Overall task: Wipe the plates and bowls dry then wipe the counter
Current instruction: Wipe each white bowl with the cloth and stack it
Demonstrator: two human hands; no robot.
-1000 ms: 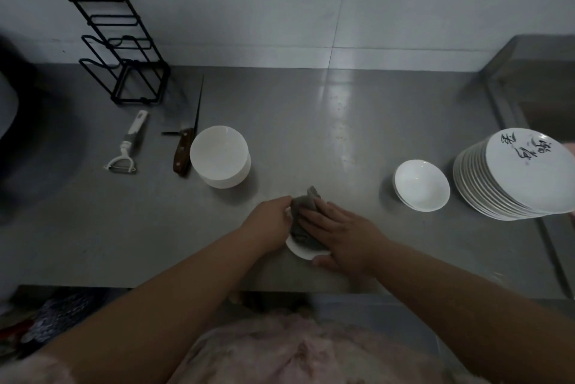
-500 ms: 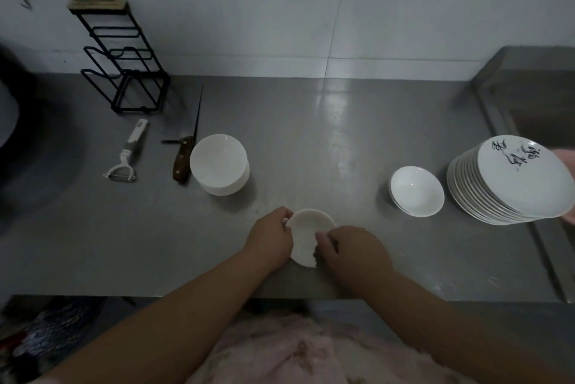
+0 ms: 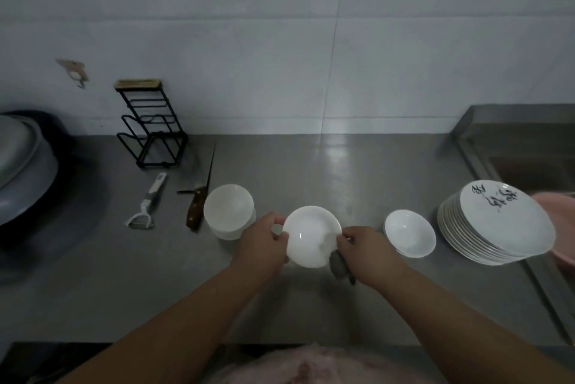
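Partly hidden, a grey cloth (image 3: 339, 265) sits under the right hand (image 3: 367, 251); both it and the left hand (image 3: 261, 243) grip the small dish (image 3: 311, 235).

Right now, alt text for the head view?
Both hands hold a small white dish above a steel counter; the right hand also grips a grey cloth. Bowl stacks and a plate stack sit alongside.

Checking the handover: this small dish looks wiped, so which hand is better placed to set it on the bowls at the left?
Probably the left hand: it grips the dish right beside the bowls, while the right hand also holds the cloth.
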